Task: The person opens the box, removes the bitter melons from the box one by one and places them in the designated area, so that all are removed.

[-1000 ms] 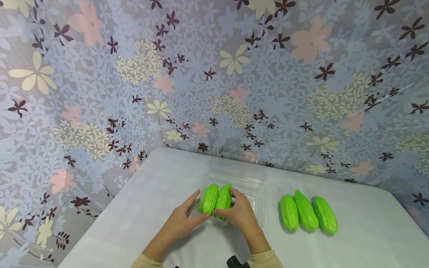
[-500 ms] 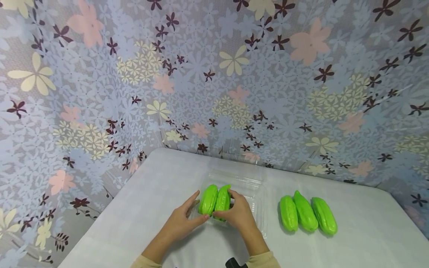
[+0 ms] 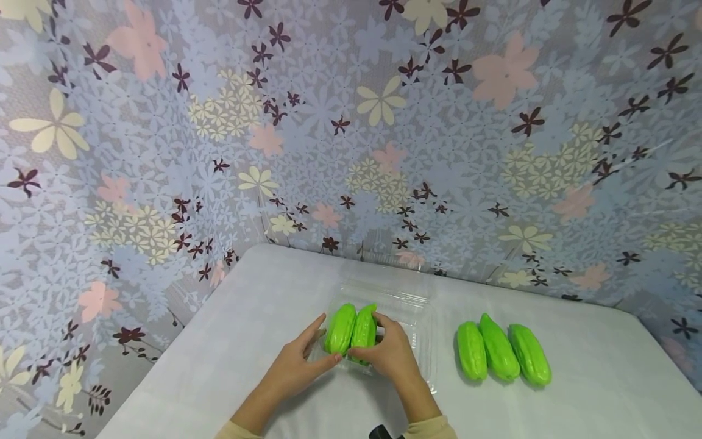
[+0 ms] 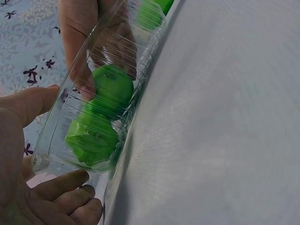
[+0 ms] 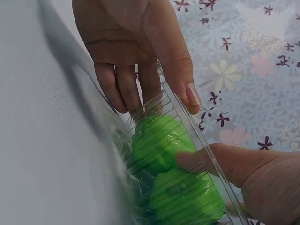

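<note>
Two green ridged gourds lie side by side at the left end of a clear plastic container (image 3: 403,299), the left gourd (image 3: 341,328) beside the right gourd (image 3: 364,326). My left hand (image 3: 293,366) holds the container's near left corner; in the left wrist view its thumb meets the rim while the fingers curl by the end wall. My right hand (image 3: 393,350) reaches inside and grips the right gourd, thumb on the near end and fingers along its far right side. In the right wrist view, that thumb (image 5: 192,160) shows over the gourds behind the ribbed plastic wall.
Three more green gourds (image 3: 499,350) lie in a row to the right on the white-covered table (image 3: 598,366). The container's clear lid stands open toward the flowered wall (image 3: 323,122). A black object (image 3: 379,432) shows near the right sleeve.
The hands and gourds keep nearly the same places. The whole head view has shifted very slightly.
</note>
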A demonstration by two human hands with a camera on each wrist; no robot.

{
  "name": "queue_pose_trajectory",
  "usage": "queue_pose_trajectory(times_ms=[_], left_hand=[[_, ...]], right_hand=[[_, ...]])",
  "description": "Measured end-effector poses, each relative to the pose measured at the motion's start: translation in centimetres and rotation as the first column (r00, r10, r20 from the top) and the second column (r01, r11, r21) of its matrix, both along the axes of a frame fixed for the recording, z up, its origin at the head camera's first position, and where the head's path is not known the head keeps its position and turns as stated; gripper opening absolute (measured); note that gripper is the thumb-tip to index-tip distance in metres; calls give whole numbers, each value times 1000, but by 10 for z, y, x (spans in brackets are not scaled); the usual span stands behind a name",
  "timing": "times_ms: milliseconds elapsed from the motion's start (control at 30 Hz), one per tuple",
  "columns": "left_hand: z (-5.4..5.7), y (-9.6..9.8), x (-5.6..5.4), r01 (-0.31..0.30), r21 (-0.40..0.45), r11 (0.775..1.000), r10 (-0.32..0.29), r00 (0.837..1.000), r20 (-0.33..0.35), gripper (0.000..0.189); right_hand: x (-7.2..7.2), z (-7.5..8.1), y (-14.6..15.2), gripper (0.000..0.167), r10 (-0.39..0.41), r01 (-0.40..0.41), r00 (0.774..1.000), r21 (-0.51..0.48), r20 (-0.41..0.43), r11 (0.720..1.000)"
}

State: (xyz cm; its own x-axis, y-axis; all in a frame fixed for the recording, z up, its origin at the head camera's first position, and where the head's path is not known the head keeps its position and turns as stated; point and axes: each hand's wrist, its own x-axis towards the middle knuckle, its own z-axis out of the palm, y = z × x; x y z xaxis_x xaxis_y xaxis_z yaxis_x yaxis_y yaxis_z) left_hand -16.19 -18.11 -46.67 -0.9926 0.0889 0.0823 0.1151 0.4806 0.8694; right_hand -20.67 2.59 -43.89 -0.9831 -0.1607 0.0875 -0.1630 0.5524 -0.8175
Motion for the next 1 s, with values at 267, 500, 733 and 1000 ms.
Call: queue_pose_trajectory(times_ms=[267,500,733,1000], left_hand=[[-2,-2,2,5,-4,1000,-5,1000,-9,86],[-1,-1,1,4,-13,1000,-4,1000,-30,87],[0,2,0,2,-35,999,-3,999,-39,87],[-1,2,-1,4,-31,1000,-6,999,-52,88]], right_hand=[[2,-2,0,92,-12,12,1000,-7,13,1000],[3,-1,0,92,-27,27,999,-29,18,999],[3,-1,4,92,-23,24,1000,-64,19,998],[1,0,7,91,-9,11,1000,-112,14,994]])
